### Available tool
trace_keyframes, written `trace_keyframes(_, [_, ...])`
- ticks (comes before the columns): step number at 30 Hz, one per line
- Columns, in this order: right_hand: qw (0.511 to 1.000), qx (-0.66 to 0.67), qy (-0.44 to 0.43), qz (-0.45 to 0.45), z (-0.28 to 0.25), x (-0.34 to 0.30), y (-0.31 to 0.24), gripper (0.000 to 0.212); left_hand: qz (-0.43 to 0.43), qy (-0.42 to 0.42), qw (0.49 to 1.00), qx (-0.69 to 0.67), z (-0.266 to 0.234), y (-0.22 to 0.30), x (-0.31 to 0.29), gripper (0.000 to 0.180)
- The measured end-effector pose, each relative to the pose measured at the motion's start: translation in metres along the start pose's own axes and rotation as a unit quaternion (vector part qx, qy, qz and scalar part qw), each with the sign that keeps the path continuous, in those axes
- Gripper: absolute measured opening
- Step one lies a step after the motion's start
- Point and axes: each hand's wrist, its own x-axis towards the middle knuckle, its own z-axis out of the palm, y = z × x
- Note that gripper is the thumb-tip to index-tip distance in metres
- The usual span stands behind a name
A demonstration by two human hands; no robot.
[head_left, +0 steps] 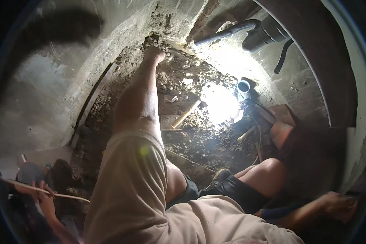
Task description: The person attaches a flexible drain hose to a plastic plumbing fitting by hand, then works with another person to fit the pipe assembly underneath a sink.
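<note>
My left arm stretches far forward in a beige sleeve. My left hand [154,53] is curled down against the loose rubble [152,40] at the foot of the concrete wall. Whatever its closed fingers hold is hidden. Out at the lower right, my right hand [339,206] is smeared by motion beside a dark shape, and its fingers cannot be made out. Between my bent legs and the far wall, stones and dirt [179,75] cover the ground. A wooden handle [186,115] lies there, closest to my left forearm.
A glaring light washes out the rubble near a grey-blue pipe end [243,86]. Black corrugated hose [229,31] and a thick black pipe [268,33] run along the far right. An orange-brown container [281,132] stands right. At lower left, another person's hand [46,194] touches a thin pale strip [67,196].
</note>
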Motion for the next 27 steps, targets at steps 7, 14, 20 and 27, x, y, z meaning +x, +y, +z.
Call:
trace_keyframes(7, [0.873,0.415,-0.256,0.024,-0.012,-0.031,-0.192,0.01,0.117,0.076,0.987,0.076,0.062,0.031,0.059,0.029])
trace_keyframes(14, [0.548,0.549,-0.621,0.113,0.022,-0.17,-0.268,0.012,0.119,0.043,0.99,-0.062,0.085,0.079,0.058,0.032])
trace_keyframes(20, [0.458,0.526,-0.716,0.03,0.004,-0.198,-0.273,0.024,0.2,-0.055,0.97,0.126,0.076,0.094,0.025,0.021])
trace_keyframes(27, [0.402,0.504,-0.764,0.018,0.008,-0.167,-0.281,0.033,0.28,-0.091,0.888,0.354,0.041,0.056,0.015,0.017])
